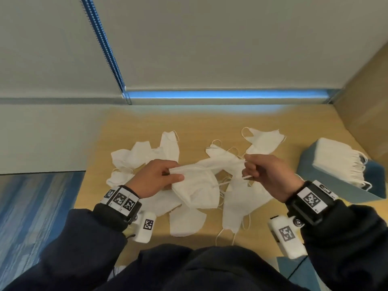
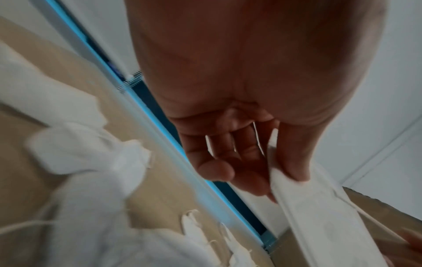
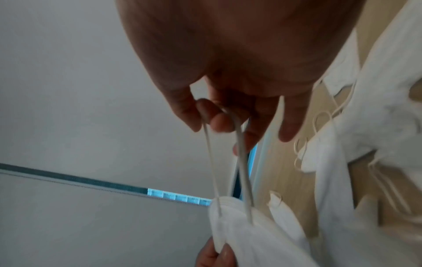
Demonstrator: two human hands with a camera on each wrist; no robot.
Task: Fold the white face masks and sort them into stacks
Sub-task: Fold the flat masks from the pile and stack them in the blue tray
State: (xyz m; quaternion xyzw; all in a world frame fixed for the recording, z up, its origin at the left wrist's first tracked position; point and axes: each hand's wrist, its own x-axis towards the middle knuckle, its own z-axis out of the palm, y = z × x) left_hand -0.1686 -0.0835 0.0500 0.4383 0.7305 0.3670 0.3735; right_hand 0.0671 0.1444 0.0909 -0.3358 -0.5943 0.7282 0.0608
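Note:
Above the wooden table [image 1: 279, 120] I hold one white face mask [image 1: 197, 185] stretched between both hands. My left hand [image 1: 161, 175] pinches its left edge between thumb and fingers; in the left wrist view the thumb [image 2: 294, 162] presses the mask [image 2: 319, 216]. My right hand [image 1: 258, 169] pinches the mask's ear loop [image 3: 242, 162], pulling it taut from the mask's body [image 3: 251, 234]. Several loose white masks [image 1: 144, 154] lie scattered on the table beneath. A stack of folded masks [image 1: 340, 160] sits at the right.
The stack rests in a blue-grey box [image 1: 336, 181] at the table's right side. A brown panel [image 1: 365, 101] rises at the far right. A wall with a window blind and its bead chain [image 1: 100, 43] stands behind the table. Blue carpet [image 1: 35, 206] lies to the left.

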